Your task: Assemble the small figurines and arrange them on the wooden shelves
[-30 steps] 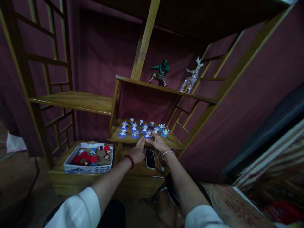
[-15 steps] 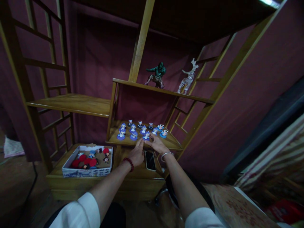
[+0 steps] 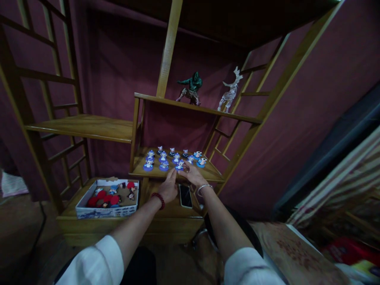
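A small purple-and-white figurine [image 3: 179, 165] on a round base stands at the front edge of the lower shelf. Thumb and fingers of my right hand [image 3: 193, 175] close around its right side. My left hand [image 3: 168, 189], index finger stretched out, reaches to the figurine's front; whether the fingertip touches it is hard to tell. Beside it stand a second purple figurine [image 3: 164, 165] and a third [image 3: 148, 164], with several more behind. Blue-based figurines [image 3: 202, 162] stand to the right, and dark-based ones [image 3: 172, 152] line the back.
An open box [image 3: 107, 212] with several red and blue figurines sits lower left. A phone [image 3: 185, 196] lies below my hands. On the upper shelf board [image 3: 166, 102] stand a dark green crouching statue [image 3: 192, 87] and a clear deer [image 3: 229, 95]. Wooden posts frame the shelves.
The whole view has shifted slightly, with the shelf appearing a little further left and up. My hands stay at the same front figurine, and the figurines keep their arrangement.
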Demonstrator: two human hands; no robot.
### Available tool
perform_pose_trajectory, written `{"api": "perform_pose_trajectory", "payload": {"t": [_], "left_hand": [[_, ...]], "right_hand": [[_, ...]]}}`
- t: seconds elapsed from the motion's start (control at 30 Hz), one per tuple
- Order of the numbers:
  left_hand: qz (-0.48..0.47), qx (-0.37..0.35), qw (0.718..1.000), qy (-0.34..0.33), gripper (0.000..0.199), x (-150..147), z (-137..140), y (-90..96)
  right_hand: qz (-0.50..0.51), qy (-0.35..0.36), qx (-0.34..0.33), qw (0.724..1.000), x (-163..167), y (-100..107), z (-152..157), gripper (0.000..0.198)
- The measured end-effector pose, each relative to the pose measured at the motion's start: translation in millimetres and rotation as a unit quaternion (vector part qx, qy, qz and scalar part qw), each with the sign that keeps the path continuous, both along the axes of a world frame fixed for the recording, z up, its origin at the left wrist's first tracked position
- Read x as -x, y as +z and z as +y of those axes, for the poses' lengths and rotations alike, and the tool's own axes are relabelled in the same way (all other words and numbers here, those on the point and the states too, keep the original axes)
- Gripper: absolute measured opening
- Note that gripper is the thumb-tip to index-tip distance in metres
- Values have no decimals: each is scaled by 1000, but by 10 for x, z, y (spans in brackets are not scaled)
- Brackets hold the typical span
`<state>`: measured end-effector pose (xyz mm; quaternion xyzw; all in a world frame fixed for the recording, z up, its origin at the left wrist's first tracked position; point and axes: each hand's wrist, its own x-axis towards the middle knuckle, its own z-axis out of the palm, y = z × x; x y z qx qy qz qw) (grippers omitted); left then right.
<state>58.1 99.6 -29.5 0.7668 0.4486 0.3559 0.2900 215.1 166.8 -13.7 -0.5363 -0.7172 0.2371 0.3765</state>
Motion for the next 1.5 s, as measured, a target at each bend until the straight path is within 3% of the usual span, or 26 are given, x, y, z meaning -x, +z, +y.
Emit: {"api": "perform_pose_trajectory", "payload": {"t": [0.53,0.8,1.2,1.37,1.5], "left_hand": [[32,-33,999,13,72,-9,11,-25],[65,-28,997,32,74,-30,-39,-3],[148,-16,988,35,86,-4,-165,95],[116,-81,990,16,75,131,-407,-56],[97,-100,990,31,68,262,-521,-274]], "right_hand": [[8,-9,-16,1000,-11,-29,9,48],[52,33,-4,998,8,3,-5,50],[-1,-31,-18,999,20,67,-115,54],[116,-92,-46,988,50,69,-264,64],[202,-151,-85,964,77,-12,-437,52]]}}
